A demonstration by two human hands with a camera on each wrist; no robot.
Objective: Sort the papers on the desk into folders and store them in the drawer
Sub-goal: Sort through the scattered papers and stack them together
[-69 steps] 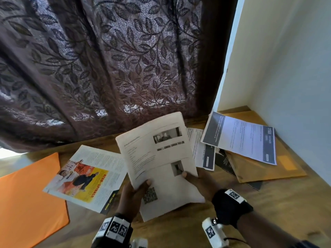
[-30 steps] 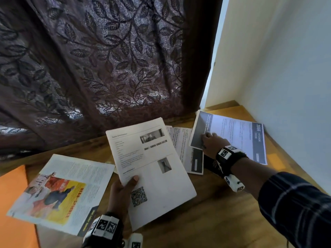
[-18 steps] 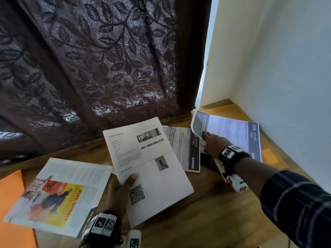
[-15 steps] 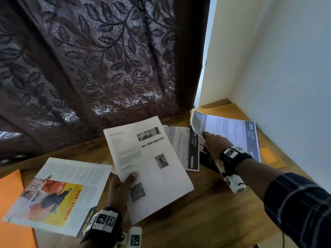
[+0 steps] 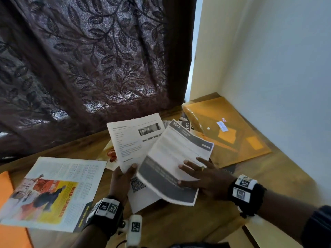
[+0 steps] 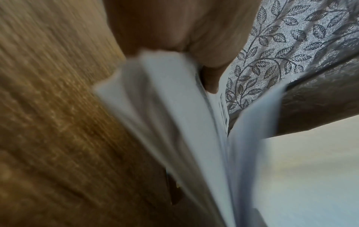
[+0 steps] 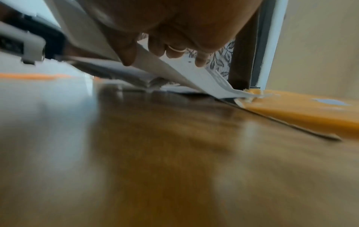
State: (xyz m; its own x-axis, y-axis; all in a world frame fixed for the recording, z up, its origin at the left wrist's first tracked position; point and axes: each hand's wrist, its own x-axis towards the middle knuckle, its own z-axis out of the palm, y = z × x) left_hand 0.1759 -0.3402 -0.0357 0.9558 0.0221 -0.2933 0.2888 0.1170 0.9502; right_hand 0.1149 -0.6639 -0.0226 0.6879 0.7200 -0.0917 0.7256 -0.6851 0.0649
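Note:
My left hand grips a white printed sheet with a QR code at its lower edge, thumb on top; the left wrist view shows this sheet blurred and close. My right hand lies with fingers spread flat on a grey-banded sheet marked 3560, which overlaps the white sheet. In the right wrist view the grey-banded sheet slopes above the desk. A yellow folder lies bare in the right corner. An orange folder shows at the left edge.
An open magazine lies on the wooden desk at the left. More papers and a sheet with a red picture lie behind the held sheets. A dark leaf-patterned curtain hangs behind; a wall closes the right.
My right hand lifted the grey-banded sheet off the yellow folder and brought it left onto the white sheet in my left hand. The folder is now uncovered.

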